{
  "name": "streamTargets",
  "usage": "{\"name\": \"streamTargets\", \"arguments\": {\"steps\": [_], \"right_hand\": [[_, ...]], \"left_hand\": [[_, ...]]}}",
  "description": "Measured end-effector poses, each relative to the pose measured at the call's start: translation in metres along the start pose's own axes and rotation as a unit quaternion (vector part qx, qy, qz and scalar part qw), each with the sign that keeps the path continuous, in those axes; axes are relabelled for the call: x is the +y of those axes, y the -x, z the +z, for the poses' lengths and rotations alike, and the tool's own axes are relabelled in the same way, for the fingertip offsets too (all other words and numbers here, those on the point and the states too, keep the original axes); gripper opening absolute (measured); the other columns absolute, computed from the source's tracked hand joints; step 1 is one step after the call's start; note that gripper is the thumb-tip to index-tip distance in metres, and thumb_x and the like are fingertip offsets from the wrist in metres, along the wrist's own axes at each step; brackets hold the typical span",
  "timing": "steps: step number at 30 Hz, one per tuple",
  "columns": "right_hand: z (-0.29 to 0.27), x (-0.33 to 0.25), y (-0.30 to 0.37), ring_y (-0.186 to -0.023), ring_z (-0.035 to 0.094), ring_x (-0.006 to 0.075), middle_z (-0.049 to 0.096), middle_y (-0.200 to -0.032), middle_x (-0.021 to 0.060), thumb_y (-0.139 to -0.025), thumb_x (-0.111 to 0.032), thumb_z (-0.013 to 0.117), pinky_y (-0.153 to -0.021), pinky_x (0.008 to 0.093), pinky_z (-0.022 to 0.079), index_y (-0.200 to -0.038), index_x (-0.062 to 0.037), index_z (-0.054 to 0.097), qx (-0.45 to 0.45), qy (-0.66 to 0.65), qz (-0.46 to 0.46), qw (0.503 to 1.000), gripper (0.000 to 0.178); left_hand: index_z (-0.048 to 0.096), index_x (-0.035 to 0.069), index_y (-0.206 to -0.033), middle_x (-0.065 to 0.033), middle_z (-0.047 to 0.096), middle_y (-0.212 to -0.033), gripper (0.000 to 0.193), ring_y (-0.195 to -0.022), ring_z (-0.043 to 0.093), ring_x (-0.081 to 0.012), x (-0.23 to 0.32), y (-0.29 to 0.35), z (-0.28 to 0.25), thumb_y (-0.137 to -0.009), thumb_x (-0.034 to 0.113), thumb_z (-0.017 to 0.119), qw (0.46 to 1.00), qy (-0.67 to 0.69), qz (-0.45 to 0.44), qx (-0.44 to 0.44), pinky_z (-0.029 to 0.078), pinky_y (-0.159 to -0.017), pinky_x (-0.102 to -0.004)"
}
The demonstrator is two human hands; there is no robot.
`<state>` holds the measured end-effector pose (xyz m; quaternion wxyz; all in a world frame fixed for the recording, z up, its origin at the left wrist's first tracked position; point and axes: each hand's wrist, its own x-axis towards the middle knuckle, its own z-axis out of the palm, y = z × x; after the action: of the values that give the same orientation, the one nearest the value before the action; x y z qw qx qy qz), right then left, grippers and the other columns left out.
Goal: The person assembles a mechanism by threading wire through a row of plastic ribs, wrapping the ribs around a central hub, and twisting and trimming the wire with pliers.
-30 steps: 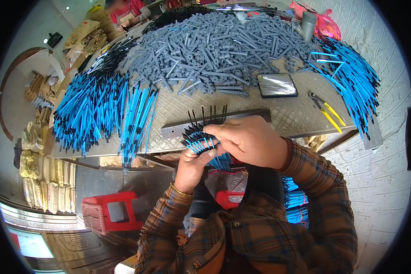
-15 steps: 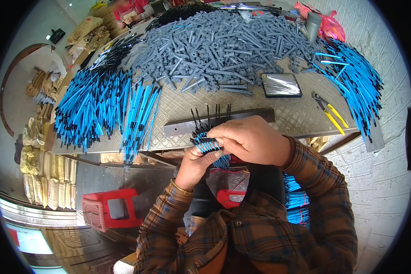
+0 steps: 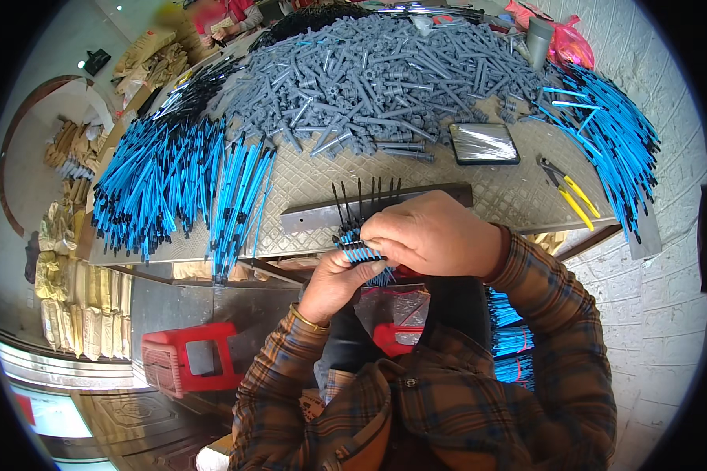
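At rods, right hand palm-down

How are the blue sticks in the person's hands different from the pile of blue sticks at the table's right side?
The held bunch is small; the right pile is far larger. The held bunch is gripped in the left hand, with the right hand against it; the right pile lies on the table. Hands partly cover the held bunch, while no hand covers the right pile. Both show blue and black.
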<state>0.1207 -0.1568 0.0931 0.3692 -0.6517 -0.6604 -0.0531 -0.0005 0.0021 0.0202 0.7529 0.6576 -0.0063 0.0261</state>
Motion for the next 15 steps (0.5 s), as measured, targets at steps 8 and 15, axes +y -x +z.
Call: {"name": "streamTargets", "arguments": {"steps": [8,15], "right_hand": [[0.005,-0.005,0.0,-0.063,0.059,0.0268,0.059,-0.071,0.0078,-0.082,-0.016,0.059,-0.053,0.0367,0.045,-0.092,-0.0073,0.057,-0.003,0.041,0.002,0.999,0.013],[0.006,-0.007,-0.005,-0.061,0.057,0.0253,0.054,-0.067,0.0068,-0.079,-0.019,0.062,-0.051,0.0363,0.044,-0.089,-0.0085,0.058,0.009,0.073,-0.027,0.997,0.014]], "left_hand": [[0.065,0.005,-0.101,0.0015,0.065,-0.096,0.017,-0.09,0.056,-0.0063,-0.003,-0.001,-0.004,-0.086,0.001,0.06,1.0,-0.022,0.001,-0.009,0.046,-0.08,-0.0239],[0.065,0.006,-0.1,0.0034,0.064,-0.096,0.015,-0.092,0.054,-0.0059,-0.008,-0.002,-0.008,-0.086,0.002,0.061,0.999,-0.043,0.001,-0.015,0.045,-0.082,-0.0245]]}}
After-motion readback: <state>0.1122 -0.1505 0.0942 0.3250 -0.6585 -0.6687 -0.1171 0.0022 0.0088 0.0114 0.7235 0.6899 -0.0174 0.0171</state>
